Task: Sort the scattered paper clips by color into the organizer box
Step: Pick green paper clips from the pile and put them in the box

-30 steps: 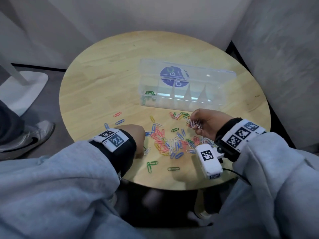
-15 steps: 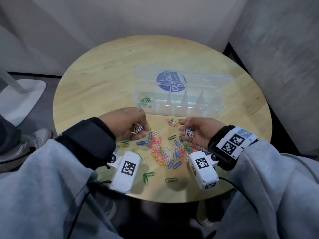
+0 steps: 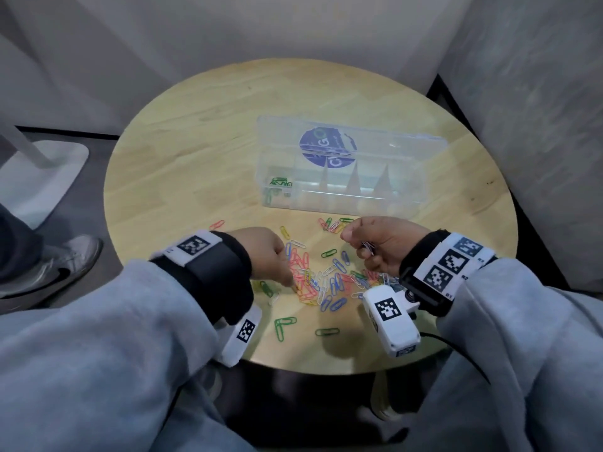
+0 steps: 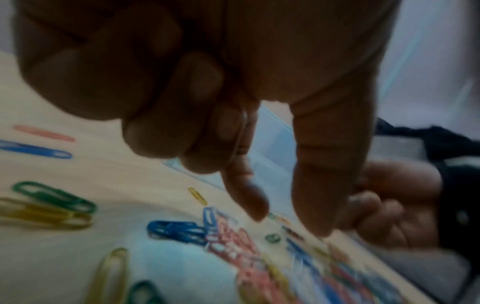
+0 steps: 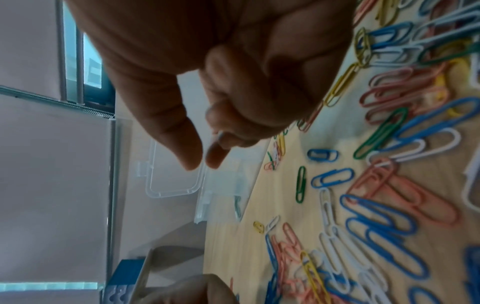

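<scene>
Mixed paper clips (image 3: pixel 323 278) in red, blue, white, yellow and green lie scattered on the near half of the round wooden table (image 3: pixel 195 151). Behind them stands the clear organizer box (image 3: pixel 404 190) with its lid up, and green clips (image 3: pixel 279 183) fill its leftmost compartment. My left hand (image 3: pixel 288 278) reaches palm-down into the pile's left side. Its index finger and thumb (image 4: pixel 285 222) point down at red clips, and the curled fingers hold a thin white clip (image 4: pixel 240 133). My right hand (image 3: pixel 357 244) hovers in front of the box, gripping a bunch of white clips (image 3: pixel 368 246).
Loose green clips (image 3: pixel 284 324) lie near the table's front edge. A person's grey shoe (image 3: pixel 65 265) and a white stand base (image 3: pixel 42 177) are on the floor at left. Grey walls close in behind and on the right.
My left hand has turned from palm-up, showing white clips, to palm-down and dropped onto the pile's left side. The right hand stays in place with its white clips.
</scene>
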A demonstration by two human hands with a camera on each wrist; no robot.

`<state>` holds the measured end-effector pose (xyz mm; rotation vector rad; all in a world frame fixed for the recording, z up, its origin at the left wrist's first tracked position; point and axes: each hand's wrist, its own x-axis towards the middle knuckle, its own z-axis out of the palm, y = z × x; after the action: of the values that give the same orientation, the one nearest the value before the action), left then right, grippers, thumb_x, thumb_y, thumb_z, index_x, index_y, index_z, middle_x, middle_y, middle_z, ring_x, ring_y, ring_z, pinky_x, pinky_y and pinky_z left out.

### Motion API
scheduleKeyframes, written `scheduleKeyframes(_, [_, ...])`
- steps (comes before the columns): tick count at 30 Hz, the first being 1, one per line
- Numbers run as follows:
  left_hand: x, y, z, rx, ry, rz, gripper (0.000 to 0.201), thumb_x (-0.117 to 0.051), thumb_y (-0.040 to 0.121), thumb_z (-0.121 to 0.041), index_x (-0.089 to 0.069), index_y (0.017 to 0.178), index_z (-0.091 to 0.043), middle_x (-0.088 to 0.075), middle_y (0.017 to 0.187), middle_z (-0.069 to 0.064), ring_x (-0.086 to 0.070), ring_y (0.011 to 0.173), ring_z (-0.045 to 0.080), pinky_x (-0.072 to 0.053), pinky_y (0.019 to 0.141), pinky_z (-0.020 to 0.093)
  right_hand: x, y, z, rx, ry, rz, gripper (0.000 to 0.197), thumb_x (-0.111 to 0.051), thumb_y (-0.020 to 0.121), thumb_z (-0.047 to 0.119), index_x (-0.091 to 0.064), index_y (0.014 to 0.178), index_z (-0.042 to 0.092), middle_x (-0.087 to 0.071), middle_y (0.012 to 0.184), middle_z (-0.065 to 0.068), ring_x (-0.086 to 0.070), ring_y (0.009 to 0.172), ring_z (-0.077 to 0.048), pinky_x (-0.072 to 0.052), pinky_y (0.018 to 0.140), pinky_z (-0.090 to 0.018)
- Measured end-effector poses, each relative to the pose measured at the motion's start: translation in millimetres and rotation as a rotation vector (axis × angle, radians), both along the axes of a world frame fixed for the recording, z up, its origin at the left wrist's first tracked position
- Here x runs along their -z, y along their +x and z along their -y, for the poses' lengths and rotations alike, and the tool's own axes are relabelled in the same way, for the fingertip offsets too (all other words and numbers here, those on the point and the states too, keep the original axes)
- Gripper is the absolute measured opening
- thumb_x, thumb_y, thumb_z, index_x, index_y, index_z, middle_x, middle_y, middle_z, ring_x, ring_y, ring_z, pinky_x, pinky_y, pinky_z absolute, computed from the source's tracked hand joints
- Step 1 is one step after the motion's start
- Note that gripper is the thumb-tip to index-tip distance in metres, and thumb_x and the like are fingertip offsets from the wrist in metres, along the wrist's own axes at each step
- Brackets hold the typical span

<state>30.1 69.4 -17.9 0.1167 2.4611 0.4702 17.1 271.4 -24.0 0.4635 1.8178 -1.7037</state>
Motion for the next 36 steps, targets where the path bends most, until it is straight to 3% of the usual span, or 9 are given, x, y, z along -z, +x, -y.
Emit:
scheduleKeyframes(6, [11, 5, -7, 0.112, -0.191, 0.027, 0.031, -0.073, 0.070, -0.036, -0.071, 0.090, -0.013, -0.063, 0.078, 0.001, -0.061, 0.079, 0.022, -0.041, 0.065, 0.025, 2, 4, 0, -0.414, 0.489, -0.183, 0.021, -0.070, 0.078, 0.009, -0.057, 0.064, 0.019, -0.045, 0.039, 0.010, -0.033, 0.033, -0.005, -0.029, 0.040, -0.018])
scheduleKeyframes(10, [18, 6, -11, 0.168, -0.238, 0.030, 0.022, -0.070, 0.071, -0.027, -0.072, 0.087, -0.012, -0.062, 0.075, 0.001, -0.059, 0.073, 0.023, -0.043, 0.063, 0.027, -6, 6, 11, -0.621, 0.670, -0.274, 0.015, -0.074, 0.074, 0.019, -0.061, 0.075, 0.026, -0.047, 0.049, 0.009, -0.042, 0.044, -0.002, -0.031, 0.049, -0.021])
scheduleKeyframes(13, [20, 7, -13, 0.182, -0.248, 0.027, 0.017, -0.066, 0.073, -0.022, -0.072, 0.087, -0.012, -0.063, 0.076, 0.002, -0.057, 0.071, 0.022, -0.042, 0.061, 0.026, -2, 7, 20, -0.713, 0.780, -0.295, 0.022, -0.074, 0.072, 0.020, -0.058, 0.083, 0.030, -0.047, 0.057, 0.009, -0.047, 0.052, -0.009, -0.037, 0.052, -0.022])
scheduleKeyframes(16, [21, 7, -12, 0.172, -0.214, 0.028, 0.005, -0.066, 0.073, -0.021, -0.066, 0.071, -0.016, -0.059, 0.071, -0.002, -0.054, 0.069, 0.021, -0.039, 0.060, 0.023, 4, 8, 26, -0.764, 0.818, -0.261, 0.024, -0.069, 0.072, 0.017, -0.056, 0.085, 0.032, -0.053, 0.056, 0.006, -0.055, 0.053, -0.018, -0.049, 0.056, -0.027])
scheduleKeyframes(19, [16, 3, -8, 0.079, -0.068, 0.050, 0.018, -0.068, 0.072, -0.019, -0.056, 0.057, -0.019, -0.058, 0.061, -0.006, -0.052, 0.062, 0.014, -0.039, 0.058, 0.020, 7, 7, 31, -0.834, 0.909, -0.273, 0.022, -0.067, 0.073, 0.017, -0.054, 0.086, 0.030, -0.053, 0.058, 0.006, -0.057, 0.058, -0.021, -0.053, 0.062, -0.029])
scheduleKeyframes(22, [6, -6, -2, -0.020, 0.099, 0.048, 0.022, -0.071, 0.073, -0.024, -0.055, 0.060, -0.020, -0.054, 0.059, -0.007, -0.048, 0.059, 0.011, -0.039, 0.062, 0.022, 9, 5, 35, -0.897, 0.954, -0.295, 0.021, -0.067, 0.076, 0.016, -0.052, 0.085, 0.026, -0.050, 0.063, 0.008, -0.051, 0.056, -0.014, -0.045, 0.056, -0.023])
scheduleKeyframes(27, [-3, -15, 4, -0.290, 0.430, 0.145, 0.023, -0.065, 0.082, -0.013, -0.051, 0.063, -0.018, -0.048, 0.062, 0.002, -0.041, 0.052, 0.014, -0.034, 0.044, 0.018, 7, 2, 38, -1.002, 0.972, -0.290, 0.008, -0.062, 0.083, 0.012, -0.056, 0.083, 0.018, -0.049, 0.063, 0.008, -0.048, 0.060, -0.011, -0.036, 0.048, -0.018])
scheduleKeyframes(33, [-8, -16, 5, -0.581, 0.821, 0.237, 0.025, -0.048, 0.091, -0.004, -0.050, 0.069, -0.014, -0.051, 0.066, 0.006, -0.052, 0.038, 0.006, -0.041, 0.036, 0.012, 12, 1, 30, -0.862, 0.892, -0.273, 0.018, -0.064, 0.080, 0.010, -0.055, 0.067, 0.019, -0.053, 0.059, 0.007, -0.048, 0.052, -0.010, -0.043, 0.054, -0.021])
scheduleKeyframes(36, [-11, -18, 7, -0.675, 0.925, 0.249, 0.023, -0.045, 0.092, -0.006, -0.050, 0.071, -0.014, -0.053, 0.066, 0.005, -0.055, 0.038, 0.005, -0.043, 0.036, 0.011, 10, 1, 25, -0.785, 0.807, -0.319, 0.019, -0.072, 0.075, 0.016, -0.056, 0.073, 0.025, -0.049, 0.058, 0.009, -0.049, 0.052, -0.010, -0.041, 0.050, -0.022])
